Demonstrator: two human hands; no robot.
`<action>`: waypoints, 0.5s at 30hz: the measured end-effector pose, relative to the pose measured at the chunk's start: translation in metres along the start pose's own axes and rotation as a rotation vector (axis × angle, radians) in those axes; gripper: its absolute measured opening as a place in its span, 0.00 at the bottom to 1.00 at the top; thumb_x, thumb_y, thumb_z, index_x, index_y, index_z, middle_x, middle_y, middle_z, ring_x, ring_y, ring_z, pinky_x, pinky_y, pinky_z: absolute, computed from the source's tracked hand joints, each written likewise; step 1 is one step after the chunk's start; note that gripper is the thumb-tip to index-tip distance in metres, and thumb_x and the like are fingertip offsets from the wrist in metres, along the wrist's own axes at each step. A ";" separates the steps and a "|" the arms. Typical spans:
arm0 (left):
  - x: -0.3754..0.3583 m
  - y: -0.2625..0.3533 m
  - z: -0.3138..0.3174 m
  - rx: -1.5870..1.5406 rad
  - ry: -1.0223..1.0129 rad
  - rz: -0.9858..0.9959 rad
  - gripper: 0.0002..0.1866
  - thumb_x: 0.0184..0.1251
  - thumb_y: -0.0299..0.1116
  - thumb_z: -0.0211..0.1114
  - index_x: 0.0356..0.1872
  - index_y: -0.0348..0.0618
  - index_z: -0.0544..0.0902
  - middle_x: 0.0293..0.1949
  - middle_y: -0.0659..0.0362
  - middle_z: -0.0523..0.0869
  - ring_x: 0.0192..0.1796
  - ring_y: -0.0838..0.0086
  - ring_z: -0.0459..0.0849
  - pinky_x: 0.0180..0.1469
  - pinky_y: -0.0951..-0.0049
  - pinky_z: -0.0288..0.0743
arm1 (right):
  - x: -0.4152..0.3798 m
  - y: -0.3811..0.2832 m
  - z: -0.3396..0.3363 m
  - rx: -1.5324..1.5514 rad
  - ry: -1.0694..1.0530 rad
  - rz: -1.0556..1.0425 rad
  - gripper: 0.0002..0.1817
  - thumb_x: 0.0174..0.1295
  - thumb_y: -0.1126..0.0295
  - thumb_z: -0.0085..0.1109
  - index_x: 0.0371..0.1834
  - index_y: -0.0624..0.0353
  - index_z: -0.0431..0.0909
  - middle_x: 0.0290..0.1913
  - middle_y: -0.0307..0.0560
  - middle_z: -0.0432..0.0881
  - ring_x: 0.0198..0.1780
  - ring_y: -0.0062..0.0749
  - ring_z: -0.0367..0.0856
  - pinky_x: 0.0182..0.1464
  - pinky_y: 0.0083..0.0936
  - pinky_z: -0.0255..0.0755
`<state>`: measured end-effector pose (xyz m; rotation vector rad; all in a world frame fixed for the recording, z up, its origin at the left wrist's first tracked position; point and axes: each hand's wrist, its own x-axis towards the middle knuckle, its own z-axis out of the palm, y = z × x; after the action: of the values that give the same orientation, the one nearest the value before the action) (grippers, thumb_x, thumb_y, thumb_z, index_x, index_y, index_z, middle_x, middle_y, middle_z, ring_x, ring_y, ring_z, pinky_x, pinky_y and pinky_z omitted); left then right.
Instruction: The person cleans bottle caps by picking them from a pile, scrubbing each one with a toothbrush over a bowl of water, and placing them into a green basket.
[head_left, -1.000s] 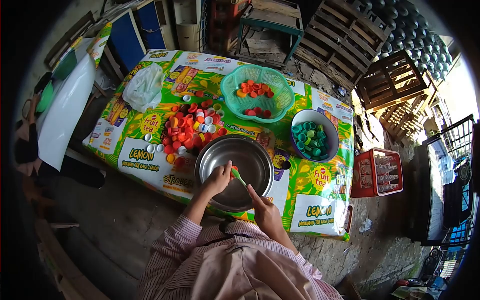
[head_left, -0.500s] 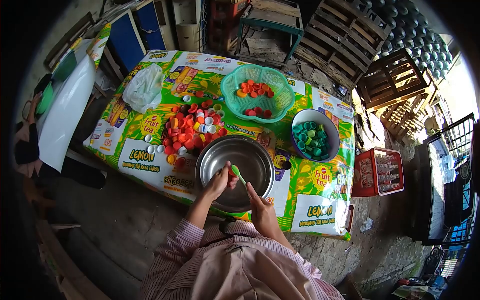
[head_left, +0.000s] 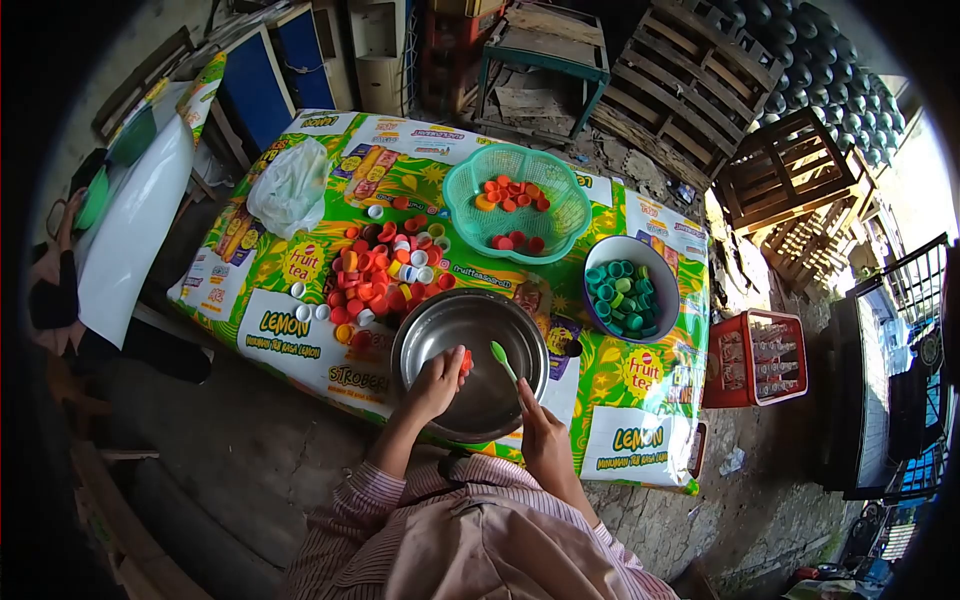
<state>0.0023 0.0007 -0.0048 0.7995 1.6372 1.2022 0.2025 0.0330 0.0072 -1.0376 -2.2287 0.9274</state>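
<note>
Two hands are busy over the steel bowl (head_left: 470,350), which sits at the near edge of the counter (head_left: 620,440), on its printed green and yellow covering. My left hand (head_left: 437,380) has its fingers pressed together around a small red-orange bottle cap (head_left: 465,358), held just over the bowl's inner wall. My right hand (head_left: 540,432) is closed around the handle of a green toothbrush (head_left: 503,360), whose head points up and away, a little apart from the cap.

As I judge it, the step in hand is scrubbing the cap. To do it well I would keep the cap low inside the bowl so that it drops there if it slips, turn its open side toward the bristles, and bring the brush head in with short strokes while the left fingers grip only the rim.

The cap is small, round and bright; whether its hollow faces the brush I cannot tell at this size. It looks light and slick, easy to lose from a loose pinch.

Just beyond the bowl, to the left, lies a loose pile of caps (head_left: 385,270), mostly red and orange with some white. Farther off stands a teal plastic basket (head_left: 470,205) holding a few red and orange caps, and to the right a bowl of green caps (head_left: 624,290).
</note>
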 end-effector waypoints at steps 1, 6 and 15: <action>-0.004 0.005 0.000 0.000 0.001 0.006 0.20 0.74 0.44 0.43 0.32 0.38 0.74 0.23 0.63 0.74 0.24 0.80 0.73 0.29 0.78 0.70 | 0.000 -0.004 -0.008 0.002 -0.005 -0.023 0.29 0.60 0.77 0.50 0.66 0.44 0.62 0.23 0.55 0.74 0.23 0.50 0.75 0.27 0.41 0.68; -0.009 0.016 -0.008 0.239 0.050 0.384 0.08 0.64 0.31 0.57 0.39 0.37 0.72 0.32 0.56 0.76 0.33 0.68 0.79 0.37 0.70 0.74 | -0.004 -0.011 -0.024 0.034 -0.079 0.047 0.27 0.60 0.80 0.49 0.65 0.51 0.64 0.33 0.63 0.78 0.31 0.55 0.79 0.32 0.36 0.71; -0.014 0.020 -0.013 0.864 -0.121 0.255 0.13 0.51 0.30 0.65 0.38 0.39 0.75 0.40 0.53 0.76 0.41 0.56 0.79 0.43 0.64 0.74 | -0.008 -0.003 -0.014 -0.055 -0.026 0.044 0.26 0.61 0.75 0.47 0.65 0.46 0.62 0.30 0.56 0.77 0.25 0.51 0.78 0.26 0.41 0.72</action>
<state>-0.0052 -0.0103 0.0200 1.6133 1.9933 0.5396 0.2149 0.0304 0.0172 -1.1088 -2.2726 0.9079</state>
